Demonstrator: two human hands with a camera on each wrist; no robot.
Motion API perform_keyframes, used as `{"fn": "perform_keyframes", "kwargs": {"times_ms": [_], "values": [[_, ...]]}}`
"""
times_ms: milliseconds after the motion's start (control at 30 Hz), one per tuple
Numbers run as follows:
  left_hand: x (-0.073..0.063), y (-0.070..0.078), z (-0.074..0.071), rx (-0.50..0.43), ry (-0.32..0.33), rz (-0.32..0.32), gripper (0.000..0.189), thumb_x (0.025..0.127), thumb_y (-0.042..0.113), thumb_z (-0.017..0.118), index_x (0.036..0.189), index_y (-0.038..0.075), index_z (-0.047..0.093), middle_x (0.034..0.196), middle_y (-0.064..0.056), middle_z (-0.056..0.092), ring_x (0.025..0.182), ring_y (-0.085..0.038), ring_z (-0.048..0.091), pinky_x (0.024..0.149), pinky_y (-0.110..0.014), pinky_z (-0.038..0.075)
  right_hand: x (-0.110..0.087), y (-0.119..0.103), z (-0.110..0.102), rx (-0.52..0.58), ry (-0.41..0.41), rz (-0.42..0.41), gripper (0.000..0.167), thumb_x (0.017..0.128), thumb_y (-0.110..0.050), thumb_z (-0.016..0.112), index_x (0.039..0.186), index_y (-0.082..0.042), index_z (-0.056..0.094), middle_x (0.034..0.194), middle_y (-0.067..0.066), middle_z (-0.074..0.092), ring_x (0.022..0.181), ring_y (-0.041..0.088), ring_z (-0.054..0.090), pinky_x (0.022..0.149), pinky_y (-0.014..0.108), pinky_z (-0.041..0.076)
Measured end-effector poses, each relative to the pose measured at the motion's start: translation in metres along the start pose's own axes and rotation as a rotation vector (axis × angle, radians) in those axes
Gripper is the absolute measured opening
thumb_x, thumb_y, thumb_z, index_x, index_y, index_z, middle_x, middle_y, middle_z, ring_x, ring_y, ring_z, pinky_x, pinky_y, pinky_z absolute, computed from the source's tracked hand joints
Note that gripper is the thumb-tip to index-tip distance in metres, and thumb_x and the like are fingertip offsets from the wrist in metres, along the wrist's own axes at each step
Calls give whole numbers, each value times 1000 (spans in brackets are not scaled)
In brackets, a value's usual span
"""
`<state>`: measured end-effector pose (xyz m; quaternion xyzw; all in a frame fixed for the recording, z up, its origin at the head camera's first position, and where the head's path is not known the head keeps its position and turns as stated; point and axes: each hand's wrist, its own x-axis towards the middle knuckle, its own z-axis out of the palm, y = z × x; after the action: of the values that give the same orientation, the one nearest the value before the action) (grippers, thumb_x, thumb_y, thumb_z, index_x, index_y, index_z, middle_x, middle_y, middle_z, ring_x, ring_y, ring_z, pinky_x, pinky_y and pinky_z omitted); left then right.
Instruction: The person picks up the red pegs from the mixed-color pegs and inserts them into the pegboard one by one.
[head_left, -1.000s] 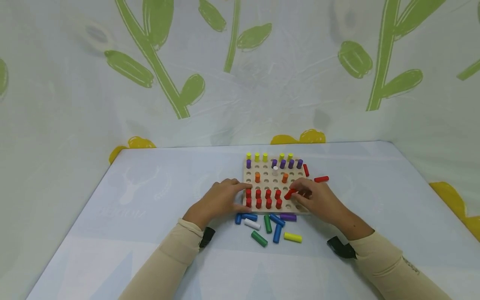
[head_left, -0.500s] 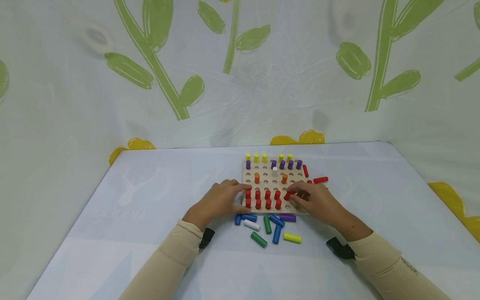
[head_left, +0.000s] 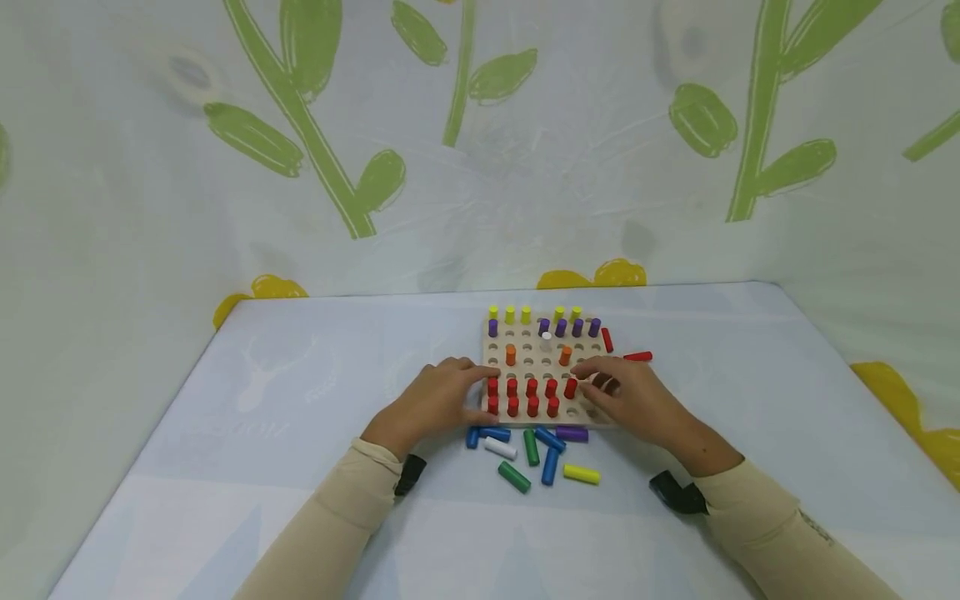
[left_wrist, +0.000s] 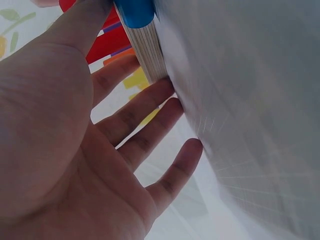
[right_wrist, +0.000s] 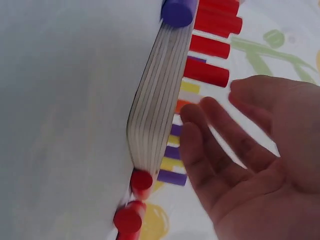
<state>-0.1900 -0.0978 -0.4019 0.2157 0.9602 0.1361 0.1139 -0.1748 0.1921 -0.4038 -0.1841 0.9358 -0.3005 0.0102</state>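
Observation:
In the head view a wooden pegboard (head_left: 537, 369) carries red, orange, white, purple and yellow pegs. My left hand (head_left: 438, 398) rests at its left edge, index finger and thumb touching the board; in the left wrist view its fingers (left_wrist: 145, 112) are spread and fairly straight along the side. A red peg (head_left: 571, 389) stands in the second row from the front, at that row's right end. Just beside it is my right hand (head_left: 637, 398), fingers loosely bent. The right wrist view shows a gap between thumb and fingers, with no peg held there.
Loose blue, white, green, purple and yellow pegs (head_left: 581, 474) lie along the board's front side. Red pegs (head_left: 637, 357) lie off its right side. A patterned cloth wall (head_left: 480, 208) rises behind the table (head_left: 300, 400).
The red peg in my right fingers has gone from tilted to upright in its hole, and the fingers have come off it. My left hand has stayed at the board.

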Motion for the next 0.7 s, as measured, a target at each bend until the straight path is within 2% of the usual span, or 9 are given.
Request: {"fn": "perform_keyframes", "kwargs": {"times_ms": [167, 267, 467, 700], "values": [[1, 0, 0, 0, -7, -13, 76, 80, 55, 78, 146, 30, 51, 147, -8, 54, 136, -28, 49, 113, -56, 39, -1, 2, -6, 4, 45, -51, 28, 90, -12, 74, 118, -10, 70, 109, 3, 73, 86, 13, 64, 72, 15, 54], [1, 1, 1, -7, -15, -14, 76, 80, 55, 78, 147, 31, 51, 147, -8, 53, 137, -29, 49, 114, -57, 38, 0, 3, -9, -13, 64, -67, 28, 90, -11, 74, 117, -8, 70, 108, 4, 73, 86, 13, 64, 72, 15, 54], [1, 0, -1, 0, 0, -1, 75, 80, 54, 78, 146, 30, 52, 146, -8, 54, 135, -28, 50, 113, -56, 39, 1, 7, -14, -61, 106, -34, 27, 91, -11, 73, 118, -9, 70, 114, 9, 72, 91, 19, 63, 81, 36, 60], [1, 1, 0, -8, -13, -8, 75, 81, 54, 78, 146, 30, 51, 147, -9, 54, 136, -29, 49, 113, -56, 39, 2, 13, -18, -85, 101, 26, 32, 91, -13, 73, 122, -7, 68, 124, 16, 68, 118, 35, 62, 98, 52, 53]]}}
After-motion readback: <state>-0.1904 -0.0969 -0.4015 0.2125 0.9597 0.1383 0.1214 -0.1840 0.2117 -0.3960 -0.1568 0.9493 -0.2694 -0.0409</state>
